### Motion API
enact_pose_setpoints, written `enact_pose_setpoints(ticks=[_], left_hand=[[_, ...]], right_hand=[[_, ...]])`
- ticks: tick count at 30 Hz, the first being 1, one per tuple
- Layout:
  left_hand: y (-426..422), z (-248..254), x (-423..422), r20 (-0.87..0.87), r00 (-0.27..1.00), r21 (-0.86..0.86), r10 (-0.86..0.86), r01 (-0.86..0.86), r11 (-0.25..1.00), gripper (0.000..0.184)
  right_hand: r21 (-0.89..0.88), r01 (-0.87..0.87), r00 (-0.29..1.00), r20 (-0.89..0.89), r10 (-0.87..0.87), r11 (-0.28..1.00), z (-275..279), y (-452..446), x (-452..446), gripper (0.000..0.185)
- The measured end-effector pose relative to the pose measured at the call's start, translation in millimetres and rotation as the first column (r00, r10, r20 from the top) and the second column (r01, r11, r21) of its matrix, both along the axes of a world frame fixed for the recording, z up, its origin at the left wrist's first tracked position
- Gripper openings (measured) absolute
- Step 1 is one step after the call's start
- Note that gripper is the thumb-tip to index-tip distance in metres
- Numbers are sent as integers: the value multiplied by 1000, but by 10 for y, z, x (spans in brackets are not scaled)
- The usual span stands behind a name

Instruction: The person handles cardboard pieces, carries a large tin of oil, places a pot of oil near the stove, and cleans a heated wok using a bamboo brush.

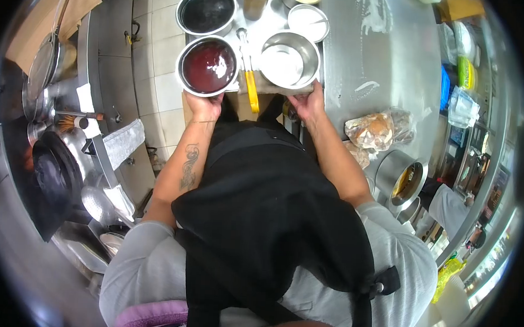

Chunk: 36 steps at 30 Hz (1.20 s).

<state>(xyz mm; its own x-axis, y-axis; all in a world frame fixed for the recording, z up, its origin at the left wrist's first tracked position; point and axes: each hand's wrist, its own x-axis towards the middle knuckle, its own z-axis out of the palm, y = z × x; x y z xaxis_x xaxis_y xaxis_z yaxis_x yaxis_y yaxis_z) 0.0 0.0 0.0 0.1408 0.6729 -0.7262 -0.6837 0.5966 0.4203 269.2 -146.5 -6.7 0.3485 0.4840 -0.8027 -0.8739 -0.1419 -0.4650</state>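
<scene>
My left hand (205, 106) grips the near left corner of a metal tray (257, 26), right under a steel bowl of dark red liquid (208, 66). At the near right corner my right hand (309, 105) holds the tray's edge beside a steel pot (309, 67) with a pale bottom. The fingers of both hands are partly hidden underneath. Between bowl and pot lies a utensil with a yellow handle (252, 93), which sticks out over the near edge. Farther back are a bowl of black liquid (207, 12), a brownish jar (257, 2) and a white-filled bowl (308, 23).
A steel counter (348, 56) with white smears runs along the right, bearing bagged food (370, 132) and a large pot (399, 178). On the left, a stove side holds black pans (54, 169), a strainer (96, 205) and hanging cloths (124, 143). Floor tiles (161, 60) show beyond.
</scene>
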Motion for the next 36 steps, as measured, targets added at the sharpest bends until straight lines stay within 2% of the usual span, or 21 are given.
enact_pose_setpoints(ticks=[5, 9, 11, 13, 18, 21, 23, 25, 27, 30, 32, 33, 36], left_hand=[[-42, 131, -110, -119, 993, -51, 5, -11, 999, 48], [-111, 141, -138, -90, 996, -61, -19, 13, 998, 49], [-123, 95, -185, -69, 997, -32, -36, 34, 999, 48], [-238, 117, -201, -162, 985, -65, -52, 42, 997, 47], [-328, 164, -176, -113, 993, -73, 36, -45, 996, 42], [-425, 20, -295, -98, 995, -38, -13, 9, 999, 40], [-489, 38, -282, -127, 992, -59, -14, 7, 998, 41], [-526, 162, -205, -176, 983, -112, 49, -70, 991, 41], [-590, -109, -368, -94, 995, -32, -16, 14, 999, 44], [-637, -122, -373, -65, 997, -74, 40, -45, 996, 42], [-665, -152, -404, 13, 999, -15, 41, -41, 999, 42], [-653, -162, -401, 45, 997, 20, 65, -66, 998, 43], [-697, -313, -515, 10, 1000, 12, 28, -28, 1000, 45]], right_hand=[[-43, 26, 999, -36, -28, 999, 72, -16, -159, 58], [-13, 25, 1000, -16, -25, 1000, 70, -106, -179, 56], [-53, 40, 998, -50, -43, 998, 79, -107, -211, 54], [-57, 38, 998, -51, -41, 998, 10, -197, -226, 53], [-77, 54, 995, -77, -60, 996, -87, -345, -253, 51], [-65, 48, 996, -70, -52, 997, -96, -465, -298, 50], [-69, 90, 991, -94, -97, 994, -61, -501, -335, 49], [-92, 78, 990, -107, -88, 993, -36, -505, -337, 45], [-143, 91, 990, -97, -106, 986, -32, -533, -360, 45], [-124, 109, 989, -89, -120, 986, -154, -623, -367, 47], [-115, 99, 991, -76, -109, 988, -138, -644, -394, 49], [-42, 97, 992, -77, -100, 994, -149, -637, -397, 50], [-27, 97, 993, -69, -98, 995, -280, -685, -411, 52]])
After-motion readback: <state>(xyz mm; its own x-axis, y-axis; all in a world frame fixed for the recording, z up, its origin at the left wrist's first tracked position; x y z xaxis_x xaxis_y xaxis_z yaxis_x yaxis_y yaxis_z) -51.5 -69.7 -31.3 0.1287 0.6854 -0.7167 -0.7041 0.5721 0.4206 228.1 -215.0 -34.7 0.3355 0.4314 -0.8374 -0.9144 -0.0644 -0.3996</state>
